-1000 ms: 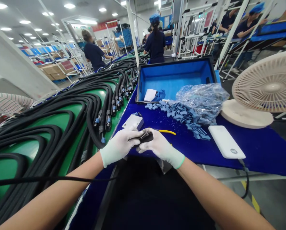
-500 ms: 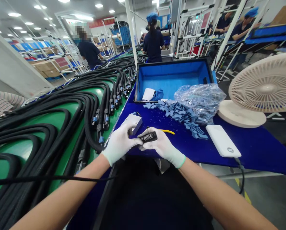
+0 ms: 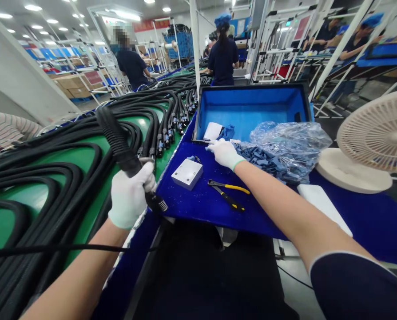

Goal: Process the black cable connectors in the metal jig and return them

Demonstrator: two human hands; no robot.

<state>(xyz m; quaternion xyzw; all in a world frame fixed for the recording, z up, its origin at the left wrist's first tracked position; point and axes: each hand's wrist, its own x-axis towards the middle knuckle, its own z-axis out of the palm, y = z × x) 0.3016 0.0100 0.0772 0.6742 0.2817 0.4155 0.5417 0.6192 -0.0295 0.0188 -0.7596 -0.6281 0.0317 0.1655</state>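
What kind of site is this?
Looks like a factory assembly floor, probably for cable harnesses: coiled black cables with blue-tipped connectors on a green bench, a co-worker in navy uniform and blue cap, white workstation racks.

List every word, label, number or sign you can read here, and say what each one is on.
Nothing can be read for certain.
Red banner on the far wall: lettering too small and blurred to read.
Red sign on the white rack: too blurred to read.
Red board on the left shelving: too blurred to read.
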